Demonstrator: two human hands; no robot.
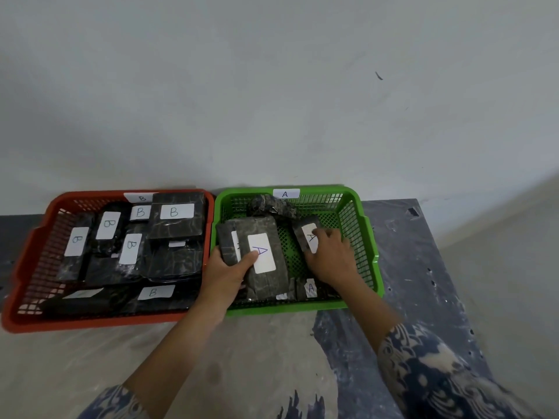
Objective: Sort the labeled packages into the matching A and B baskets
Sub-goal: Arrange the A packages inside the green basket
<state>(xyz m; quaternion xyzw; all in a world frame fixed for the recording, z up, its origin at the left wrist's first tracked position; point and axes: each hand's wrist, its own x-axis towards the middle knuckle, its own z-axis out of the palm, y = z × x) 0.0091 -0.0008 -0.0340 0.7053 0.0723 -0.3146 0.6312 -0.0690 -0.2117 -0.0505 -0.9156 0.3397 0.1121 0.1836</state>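
A: Where is there room to reach?

B: The near tabletop (257, 352) in front of both baskets is bare, apart from two forearms crossing it.

A: And the red basket (27, 261)?

B: Packed. Black packages (177, 220) marked B cover almost its whole floor, touching or overlapping.

A: The green basket (367, 237)?

B: Its far right corner shows bare mesh, and a strip of mesh down the middle. The left hand (230, 267) and right hand (331, 257) fill the near part, each on a package. The two baskets touch, leaving no gap between. The wall (272, 101) stands just behind.
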